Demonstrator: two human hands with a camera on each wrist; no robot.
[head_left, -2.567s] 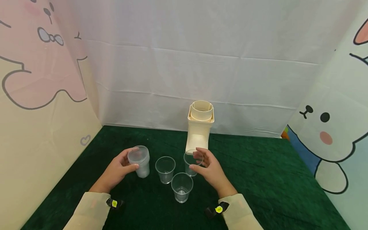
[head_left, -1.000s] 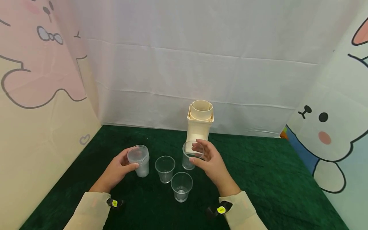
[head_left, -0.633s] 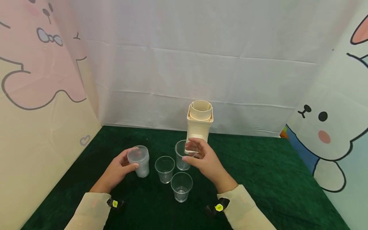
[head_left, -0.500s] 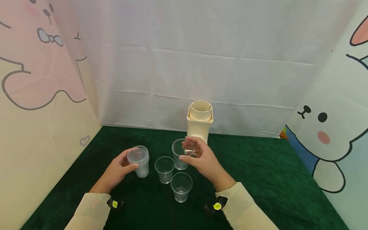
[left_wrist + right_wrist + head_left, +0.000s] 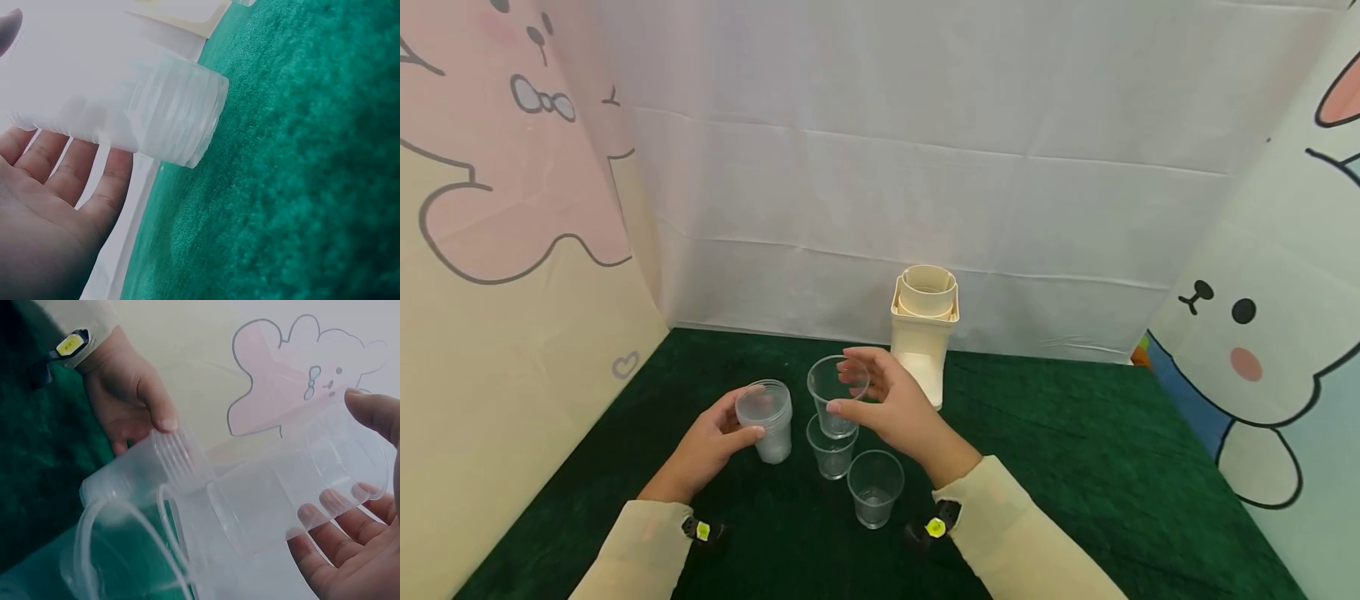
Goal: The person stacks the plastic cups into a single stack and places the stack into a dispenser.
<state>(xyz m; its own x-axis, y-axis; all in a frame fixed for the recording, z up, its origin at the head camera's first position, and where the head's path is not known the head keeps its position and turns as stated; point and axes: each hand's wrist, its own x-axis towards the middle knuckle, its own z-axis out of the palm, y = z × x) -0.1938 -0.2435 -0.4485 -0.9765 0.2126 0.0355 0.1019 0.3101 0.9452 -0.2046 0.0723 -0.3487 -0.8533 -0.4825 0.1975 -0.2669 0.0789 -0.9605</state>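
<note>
On the left, my left hand (image 5: 707, 442) grips an upright stack of several nested clear plastic cups (image 5: 775, 437); its fingers (image 5: 109, 181) lie along the stack in the left wrist view. My right hand (image 5: 898, 408) holds a single clear plastic cup (image 5: 827, 392) by its side, thumb in front and fingers behind. That cup's base overlaps the mouth of a standing cup (image 5: 832, 462) in the head view; I cannot tell whether they touch. Another clear cup (image 5: 875, 492) stands nearer me, to the right of that one.
A cream plastic pipe-like piece (image 5: 921, 333) with a round collar stands at the back of the green cloth (image 5: 1060, 450), behind my right hand. A white curtain (image 5: 850, 192) hangs at the rear, with printed cartoon panels on both sides.
My right hand has lifted its cup from beside the cream piece and carried it left, over the rear standing cup. The left hand and its stack have stayed in place.
</note>
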